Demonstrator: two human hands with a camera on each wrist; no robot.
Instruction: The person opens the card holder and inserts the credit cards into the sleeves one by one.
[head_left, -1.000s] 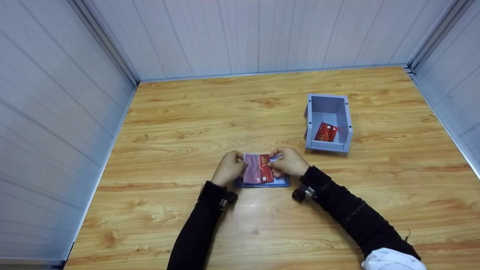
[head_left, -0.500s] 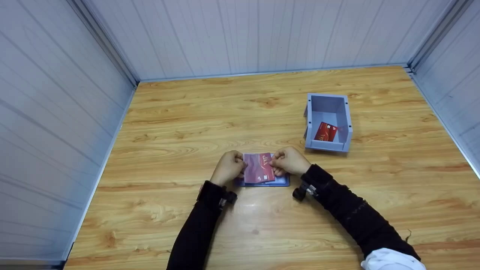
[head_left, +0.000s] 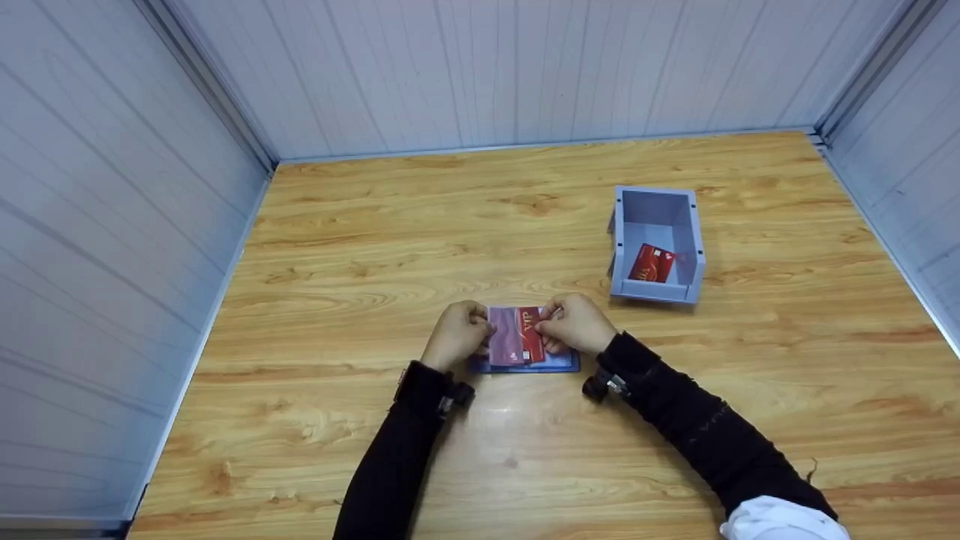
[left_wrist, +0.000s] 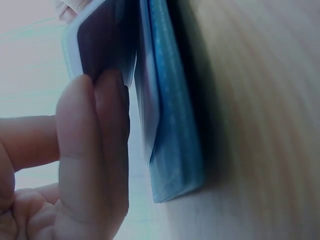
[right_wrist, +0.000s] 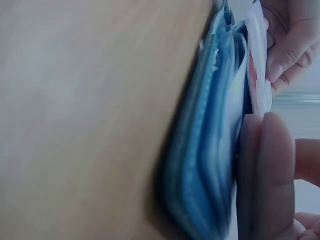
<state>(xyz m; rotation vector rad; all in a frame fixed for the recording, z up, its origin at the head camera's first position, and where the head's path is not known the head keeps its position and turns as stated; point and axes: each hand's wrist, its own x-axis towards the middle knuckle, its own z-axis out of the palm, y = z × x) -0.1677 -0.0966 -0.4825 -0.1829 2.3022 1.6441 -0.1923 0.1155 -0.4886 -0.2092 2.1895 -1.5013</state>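
While head view shows the card (head_left: 533, 346) face-up, right wrist shows booklet (right_wrist: 207, 150) edge-on

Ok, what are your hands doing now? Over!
Left hand pinches translucent plastic sleeve. Right hand pinches red rectangular VIP card, partly sleeve-covered. Blue rectangular wallet underneath. Nothing visibly blocking.

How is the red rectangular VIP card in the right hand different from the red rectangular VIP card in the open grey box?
The right hand pinches the held red VIP card; no hand touches the other red VIP card, which lies in the grey box. A cloudy see-through sleeve covers part of the held red VIP card; none covers the other. Both have gold-coloured VIP lettering.
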